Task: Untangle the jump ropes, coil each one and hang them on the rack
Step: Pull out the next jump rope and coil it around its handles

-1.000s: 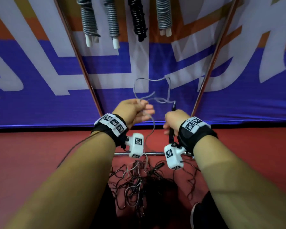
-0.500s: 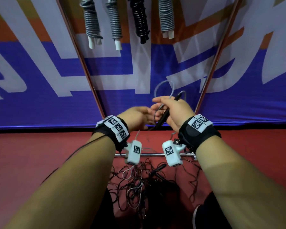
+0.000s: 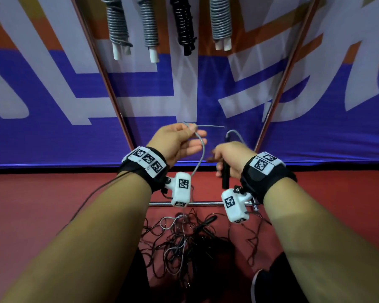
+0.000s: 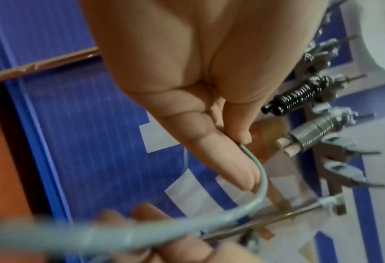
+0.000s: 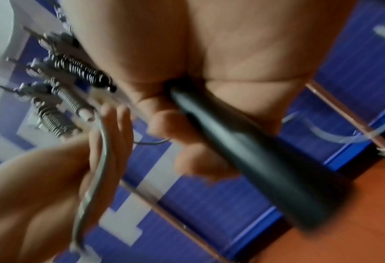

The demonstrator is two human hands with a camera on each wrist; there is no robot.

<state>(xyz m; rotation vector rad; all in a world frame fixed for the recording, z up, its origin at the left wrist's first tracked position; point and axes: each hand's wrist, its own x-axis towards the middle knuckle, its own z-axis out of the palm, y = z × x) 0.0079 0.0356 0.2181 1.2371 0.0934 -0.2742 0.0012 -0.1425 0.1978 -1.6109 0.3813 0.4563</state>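
Left hand (image 3: 177, 142) pinches grey rope (image 3: 200, 153) | right hand (image 3: 232, 159) grips black handle (image 3: 225, 178) | four coils hung

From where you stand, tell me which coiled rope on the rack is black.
The black coil, third from the left. The other three coils are grey with white handles; this one has black handles too.

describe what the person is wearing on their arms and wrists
Bare forearms, no sleeves. Each wrist has a black strap with white square-code tags: left wrist strap, right wrist strap. A white boxy camera hangs under each, and a thin black cable runs along the left forearm.
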